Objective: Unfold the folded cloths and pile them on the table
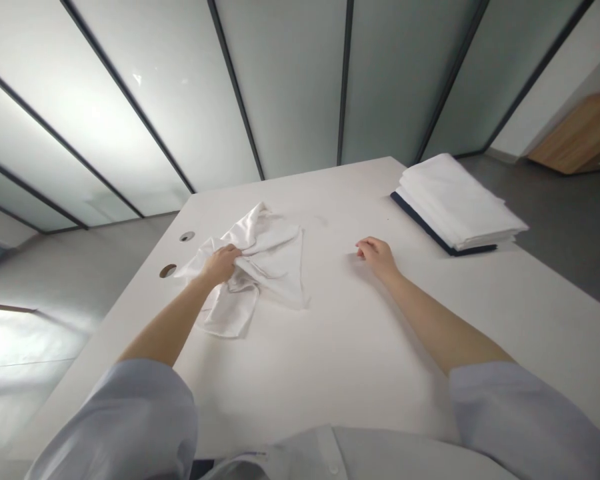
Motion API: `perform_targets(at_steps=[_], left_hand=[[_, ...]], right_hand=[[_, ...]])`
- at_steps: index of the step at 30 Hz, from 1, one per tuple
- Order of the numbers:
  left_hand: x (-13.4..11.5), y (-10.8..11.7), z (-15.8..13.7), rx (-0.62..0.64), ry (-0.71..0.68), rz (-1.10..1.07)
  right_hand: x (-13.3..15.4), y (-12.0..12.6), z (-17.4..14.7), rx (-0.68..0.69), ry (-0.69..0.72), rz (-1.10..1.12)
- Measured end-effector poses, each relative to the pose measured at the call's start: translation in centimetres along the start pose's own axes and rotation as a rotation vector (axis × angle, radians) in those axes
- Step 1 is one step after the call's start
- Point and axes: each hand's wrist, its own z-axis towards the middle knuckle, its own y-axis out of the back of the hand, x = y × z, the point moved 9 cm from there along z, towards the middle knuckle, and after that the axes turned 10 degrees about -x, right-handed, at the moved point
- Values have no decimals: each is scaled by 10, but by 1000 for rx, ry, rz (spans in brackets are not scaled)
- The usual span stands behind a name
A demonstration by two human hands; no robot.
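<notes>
In the head view, the fingers of my left hand [221, 264] are pinching a crumpled white cloth [277, 263] that is lying on the left side of the worktop [325, 367]. My right hand [378, 257] is curling its fingers inward, between that cloth and a folded white fabric stack [455, 200].

left hand [222, 264] hides part of the white cloth [280, 263].
</notes>
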Motion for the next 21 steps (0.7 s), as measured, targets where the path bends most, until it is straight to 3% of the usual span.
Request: perform_targets(at_steps=[5,9,11,13,14,15,18,21], left_hand=[[71,75,-4,-300,147,-156],[134,135,-29,-454,313,-324],[164,159,-54,-685,468,-427],[179,167,-82,-928,629,-453],[178,160,-90,-965,685,-422],[171,146,-91,-913,726,-371],[129,65,-75,-368,688,-177],[94,-5,-82,-38,703,-56]], right_hand=[[-6,1,3,6,15,-18],[-7,2,2,12,23,-55],[-5,2,1,18,34,-78],[-4,2,-1,27,42,-104],[-3,2,-1,33,45,-121],[-3,1,-2,41,49,-141],[-4,-2,-3,84,79,-210],[-2,-5,-4,118,130,-274]])
